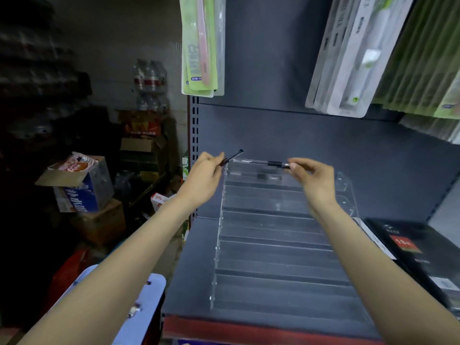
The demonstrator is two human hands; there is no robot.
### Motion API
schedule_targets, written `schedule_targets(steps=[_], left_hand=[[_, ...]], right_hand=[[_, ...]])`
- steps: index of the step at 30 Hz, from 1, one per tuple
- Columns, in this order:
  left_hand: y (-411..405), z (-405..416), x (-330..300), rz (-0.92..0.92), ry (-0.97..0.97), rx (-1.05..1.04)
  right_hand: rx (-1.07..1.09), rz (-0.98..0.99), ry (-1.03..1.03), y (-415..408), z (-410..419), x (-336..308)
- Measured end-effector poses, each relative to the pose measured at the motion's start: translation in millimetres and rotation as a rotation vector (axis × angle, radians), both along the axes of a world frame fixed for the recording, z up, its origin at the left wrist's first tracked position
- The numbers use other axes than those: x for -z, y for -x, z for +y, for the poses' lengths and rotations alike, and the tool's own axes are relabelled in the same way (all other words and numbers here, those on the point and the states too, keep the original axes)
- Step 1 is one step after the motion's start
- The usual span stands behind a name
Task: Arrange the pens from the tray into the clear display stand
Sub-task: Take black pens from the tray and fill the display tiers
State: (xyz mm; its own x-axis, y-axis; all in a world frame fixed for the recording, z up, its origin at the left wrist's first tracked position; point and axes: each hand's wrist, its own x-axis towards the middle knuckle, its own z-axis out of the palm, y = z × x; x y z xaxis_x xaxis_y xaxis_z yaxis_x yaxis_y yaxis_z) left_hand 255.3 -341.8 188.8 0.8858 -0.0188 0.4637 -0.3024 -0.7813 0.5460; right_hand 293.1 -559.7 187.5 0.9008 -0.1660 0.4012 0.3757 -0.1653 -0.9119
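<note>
Setting: dim shop aisle with a dark grey shelf (189, 282) that has a red front edge, and a grey back panel behind it.
Clear display stand (278, 245): sits on the shelf, stepped in rows that climb toward the back panel; the lower rows show no pens.
Left hand (204, 175): raised at the stand's top left corner, fingers curled, pinching a dark pen (231, 157) that tilts up to the right, its tip just above the corner.
Right hand (313, 178): raised over the stand's top right, thumb and forefinger pinching one end of a second pen (266, 163); the other fingers are loosely spread.
Second pen: clear barrel with a black grip, lying level along the topmost row.
Row below: a blurred pen-like shape (258, 176), too unclear to tell apart.
Black box (408, 247): on the shelf just right of the stand, with a red label.
Above: packaged goods (201, 46) hang from the panel.
Left background: stacked cardboard boxes (82, 185) and bottles in shadow.
</note>
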Motion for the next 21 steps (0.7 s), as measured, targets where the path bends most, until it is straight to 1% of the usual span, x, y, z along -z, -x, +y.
schedule_targets(steps=[4, 6, 10, 14, 16, 21], left_hand=[[-21.9, -3.1, 0.3, -0.060, 0.136, -0.022], [-30.1, -4.7, -1.1, -0.090, 0.167, -0.025], [-38.0, -7.5, -3.7, -0.119, 0.109, -0.012], [-44.4, -12.7, -4.8, -0.132, 0.094, -0.016], [-47.9, -15.2, -6.6, -0.132, 0.085, -0.017], [-55.4, -22.7, -1.3, -0.103, 0.079, -0.012]], right_hand=[[0.072, 0.024, 0.061, -29.0, -5.7, -0.4], [0.098, 0.026, 0.132, -40.2, -6.1, 0.2], [0.056, 0.049, 0.420, -55.0, -4.1, 2.7], [-0.002, 0.070, 0.597, -68.9, -6.0, 0.6], [-0.032, 0.112, 0.653, -75.2, -7.2, -1.4], [-0.096, 0.210, 0.687, -84.0, -5.6, -4.6]])
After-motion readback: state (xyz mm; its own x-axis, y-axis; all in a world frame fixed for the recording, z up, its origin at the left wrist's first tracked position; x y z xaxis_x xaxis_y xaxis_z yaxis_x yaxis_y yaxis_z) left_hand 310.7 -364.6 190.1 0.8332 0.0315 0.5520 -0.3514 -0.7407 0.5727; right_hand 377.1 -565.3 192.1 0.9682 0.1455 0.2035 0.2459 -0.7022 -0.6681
